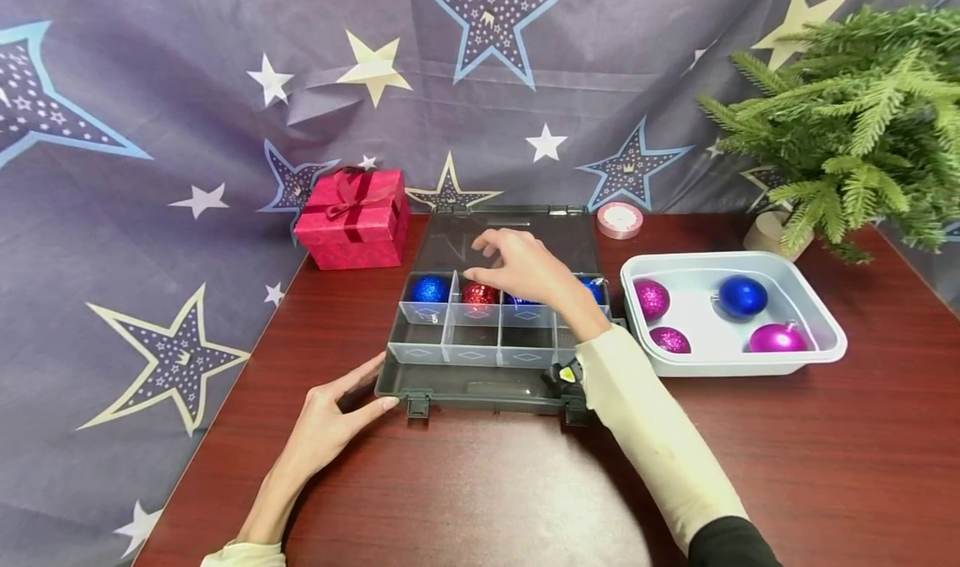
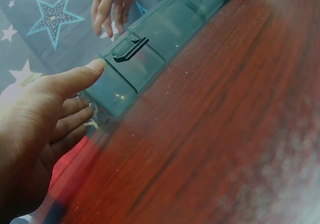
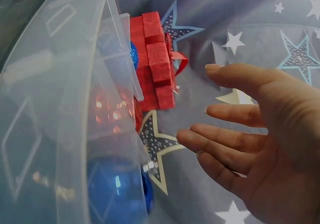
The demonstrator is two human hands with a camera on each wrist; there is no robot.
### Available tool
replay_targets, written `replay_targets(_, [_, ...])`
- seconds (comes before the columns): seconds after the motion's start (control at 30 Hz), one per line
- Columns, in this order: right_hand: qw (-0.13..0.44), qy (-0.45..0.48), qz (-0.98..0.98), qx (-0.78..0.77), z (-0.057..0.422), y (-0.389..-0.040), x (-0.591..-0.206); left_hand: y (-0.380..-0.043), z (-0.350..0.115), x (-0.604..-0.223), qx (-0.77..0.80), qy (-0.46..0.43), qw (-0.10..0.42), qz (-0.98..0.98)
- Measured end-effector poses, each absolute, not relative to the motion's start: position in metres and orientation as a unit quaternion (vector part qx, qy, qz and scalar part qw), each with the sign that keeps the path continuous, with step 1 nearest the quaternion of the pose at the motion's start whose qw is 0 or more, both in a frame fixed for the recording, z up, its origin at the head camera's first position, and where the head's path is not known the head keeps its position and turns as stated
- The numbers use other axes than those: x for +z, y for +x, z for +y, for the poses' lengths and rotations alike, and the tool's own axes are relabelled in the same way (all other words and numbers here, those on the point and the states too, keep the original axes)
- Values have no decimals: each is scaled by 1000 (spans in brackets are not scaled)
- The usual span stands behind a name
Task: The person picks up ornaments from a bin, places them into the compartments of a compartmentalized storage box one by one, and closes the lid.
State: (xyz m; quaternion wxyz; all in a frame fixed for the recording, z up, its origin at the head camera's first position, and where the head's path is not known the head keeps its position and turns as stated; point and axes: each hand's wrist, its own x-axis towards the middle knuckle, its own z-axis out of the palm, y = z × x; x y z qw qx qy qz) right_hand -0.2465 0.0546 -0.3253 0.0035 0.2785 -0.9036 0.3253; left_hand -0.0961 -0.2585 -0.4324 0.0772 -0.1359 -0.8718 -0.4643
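Note:
A clear divided organizer box (image 1: 472, 375) lies with its lid (image 1: 442, 242) folded back. Along its back row sit a blue glitter ball (image 1: 430, 288), a red ball (image 1: 478, 293), a blue ball (image 1: 521, 299) mostly behind the right arm, and another blue ball (image 1: 592, 286) at the right. My left hand (image 1: 330, 421) rests at the front left corner, thumb on the front and fingers along the side, fairly straight. Above the back row hovers my right hand (image 1: 517, 263), fingers loosely bent and holding nothing; in the right wrist view it is apart from the balls.
Right of the box stands a white tray (image 1: 832, 346) with several purple, magenta and blue balls. A red gift box (image 1: 352, 221) is at the back left, a ribbon roll (image 1: 619, 220) behind. A small artificial fir tree (image 1: 847, 125) spreads over the back right corner. Starry cloth (image 1: 225, 117) hangs behind.

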Motion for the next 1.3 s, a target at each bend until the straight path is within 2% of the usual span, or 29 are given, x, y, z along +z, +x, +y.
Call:
replay_targets(0.3, [3, 259, -903, 343, 104, -229, -324, -97, -259, -435, -473, -142, 74, -867])
replay_targets(0.9, [47, 214, -909, 353, 192, -199, -330, -96, -258, -434, -472, -136, 77, -868])
replay_targets(1.3, [46, 177, -921, 345, 243, -188, -337, -97, -260, -434, -467, -142, 81, -869])
